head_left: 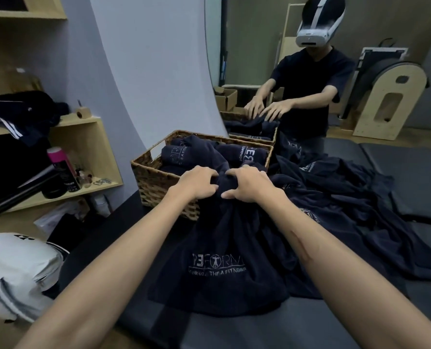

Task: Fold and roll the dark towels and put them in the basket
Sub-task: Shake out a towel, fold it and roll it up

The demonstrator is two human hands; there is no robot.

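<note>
A dark navy towel [217, 248] with white printed lettering hangs bunched in front of me, its lower part lying on the dark mat. My left hand [197, 183] and my right hand [249, 183] grip its top edge side by side, fingers curled into the cloth, just at the near rim of a wicker basket [154, 180]. Inside the basket lie several rolled dark towels [244, 153]. A heap of loose dark towels [335, 192] spreads to the right of the basket.
A mirror [335, 71] stands behind the basket and shows my reflection. Wooden shelves [83, 152] with bottles and dark clothes stand at the left. A white bag [18, 270] lies on the floor at lower left. Dark mats [410, 172] cover the floor at right.
</note>
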